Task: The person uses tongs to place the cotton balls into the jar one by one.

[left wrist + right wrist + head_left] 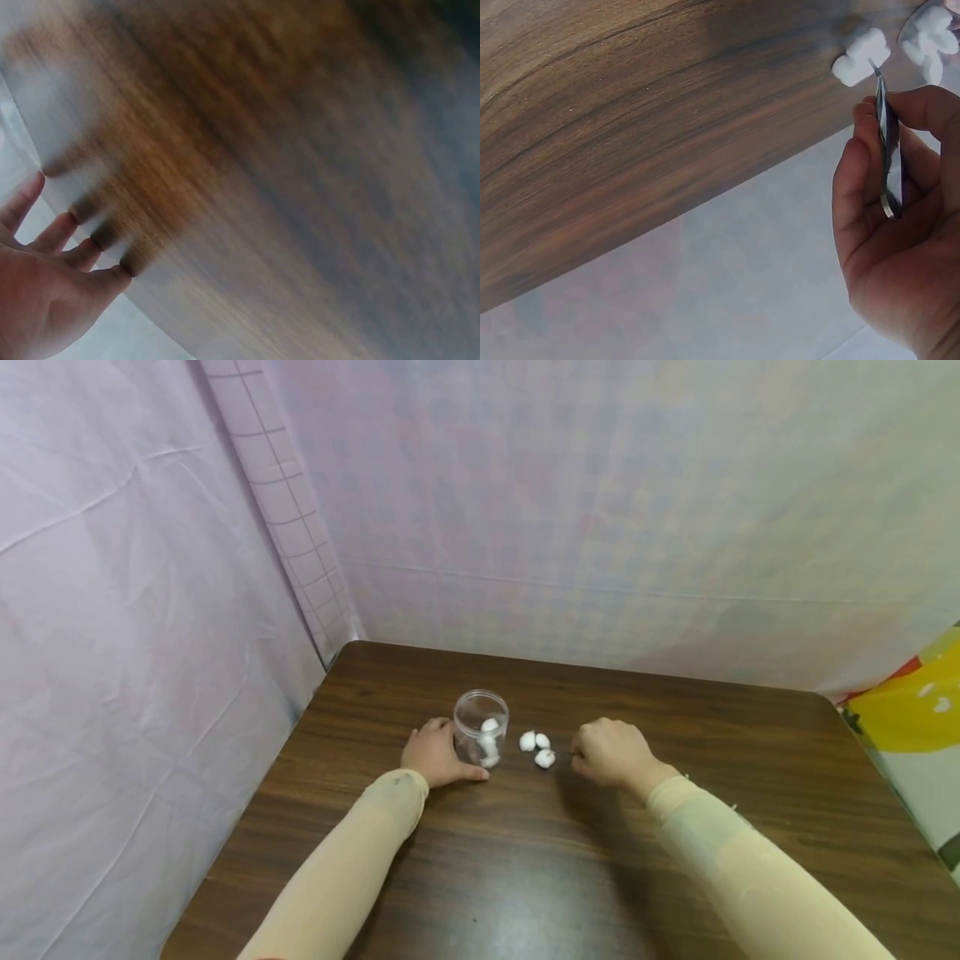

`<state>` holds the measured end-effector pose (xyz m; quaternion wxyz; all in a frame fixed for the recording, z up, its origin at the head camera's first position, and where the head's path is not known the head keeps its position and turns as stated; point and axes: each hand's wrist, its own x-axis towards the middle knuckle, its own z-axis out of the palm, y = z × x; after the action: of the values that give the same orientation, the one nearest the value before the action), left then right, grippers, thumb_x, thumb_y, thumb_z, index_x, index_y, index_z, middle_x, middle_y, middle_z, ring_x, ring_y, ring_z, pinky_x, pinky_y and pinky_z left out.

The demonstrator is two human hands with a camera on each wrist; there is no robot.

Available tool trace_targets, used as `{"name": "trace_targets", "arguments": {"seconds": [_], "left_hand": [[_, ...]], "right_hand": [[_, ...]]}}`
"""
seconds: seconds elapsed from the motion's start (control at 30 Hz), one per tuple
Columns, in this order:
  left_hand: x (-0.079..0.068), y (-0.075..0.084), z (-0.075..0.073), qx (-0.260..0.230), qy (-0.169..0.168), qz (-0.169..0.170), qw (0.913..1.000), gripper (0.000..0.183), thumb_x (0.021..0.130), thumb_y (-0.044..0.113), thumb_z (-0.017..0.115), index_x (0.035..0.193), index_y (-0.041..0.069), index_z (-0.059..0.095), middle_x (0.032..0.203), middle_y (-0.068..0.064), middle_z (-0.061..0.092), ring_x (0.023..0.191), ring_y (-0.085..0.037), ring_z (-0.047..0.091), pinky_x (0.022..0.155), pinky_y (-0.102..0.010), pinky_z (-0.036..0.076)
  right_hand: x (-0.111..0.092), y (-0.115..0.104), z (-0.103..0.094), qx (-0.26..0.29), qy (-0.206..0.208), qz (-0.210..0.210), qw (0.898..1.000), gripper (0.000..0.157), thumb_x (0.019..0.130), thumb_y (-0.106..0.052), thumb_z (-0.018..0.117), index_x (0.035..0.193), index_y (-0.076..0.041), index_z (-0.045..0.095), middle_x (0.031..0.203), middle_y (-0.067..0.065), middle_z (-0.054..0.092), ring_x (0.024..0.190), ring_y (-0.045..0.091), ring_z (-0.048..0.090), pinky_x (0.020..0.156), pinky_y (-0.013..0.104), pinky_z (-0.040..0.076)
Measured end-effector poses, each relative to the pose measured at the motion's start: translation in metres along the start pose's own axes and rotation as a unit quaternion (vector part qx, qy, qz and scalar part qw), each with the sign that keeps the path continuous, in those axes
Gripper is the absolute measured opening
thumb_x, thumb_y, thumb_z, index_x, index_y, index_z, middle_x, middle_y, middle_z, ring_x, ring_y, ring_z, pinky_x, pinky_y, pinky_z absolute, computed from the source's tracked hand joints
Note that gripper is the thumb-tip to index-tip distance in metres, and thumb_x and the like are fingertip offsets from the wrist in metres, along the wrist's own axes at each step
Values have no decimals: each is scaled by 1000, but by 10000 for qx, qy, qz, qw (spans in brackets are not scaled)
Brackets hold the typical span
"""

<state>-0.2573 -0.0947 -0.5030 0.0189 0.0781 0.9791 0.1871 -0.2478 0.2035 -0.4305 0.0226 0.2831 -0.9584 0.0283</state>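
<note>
A clear plastic jar (481, 718) with several white cotton balls (488, 748) in it stands upright on the table. My left hand (440, 754) holds the jar from its left side, thumb at the front. In the left wrist view, the fingertips (126, 274) of that hand meet the tabletop. Between thumb and fingers, my right hand (907, 202) pinches metal tweezers (889, 142). Their tip points at loose cotton balls (864, 57); contact cannot be told. In the head view, three loose cotton balls (544, 759) lie between jar and right hand (611, 752).
The dark wood-grain table (480, 852) meets a pale patterned curtain (570, 527) at the back. White cloth (135, 652) hangs along the left side. Something yellow and red (911, 702) is beyond the table's right edge.
</note>
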Motion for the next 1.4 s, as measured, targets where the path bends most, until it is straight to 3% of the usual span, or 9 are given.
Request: {"name": "trace_targets", "arguments": {"seconds": [0.5,0.7,0.93,1.4], "left_hand": [[0,-2,2,-30,48,59,10000,104,60,76,80,136,9,58,145,-11,50,136,-29,42,115,-58,25],[0,-2,2,-54,51,59,10000,104,60,76,80,136,9,58,145,-11,50,136,-29,42,115,-58,24],[-1,-1,1,-33,16,39,10000,104,61,76,79,137,9,58,146,-11,49,137,-29,42,116,-58,24],[-1,0,-1,-54,-11,23,10000,103,61,75,80,137,10,57,146,-11,49,137,-29,41,116,-58,24]], "right_hand": [[-6,12,-14,-11,44,104,9999,37,76,-14,65,51,-22,38,55,-6,43,50,14,41,40,32,33],[-7,13,-23,40,37,200,9998,35,77,-13,64,51,-23,44,63,-7,53,51,13,42,41,31,34],[-2,12,-32,12,267,120,9996,37,77,-12,63,51,-22,38,56,-6,40,50,12,38,40,31,31],[14,-7,-59,17,734,-243,9970,41,80,-9,62,52,-22,34,56,-5,36,48,9,29,40,25,22]]}}
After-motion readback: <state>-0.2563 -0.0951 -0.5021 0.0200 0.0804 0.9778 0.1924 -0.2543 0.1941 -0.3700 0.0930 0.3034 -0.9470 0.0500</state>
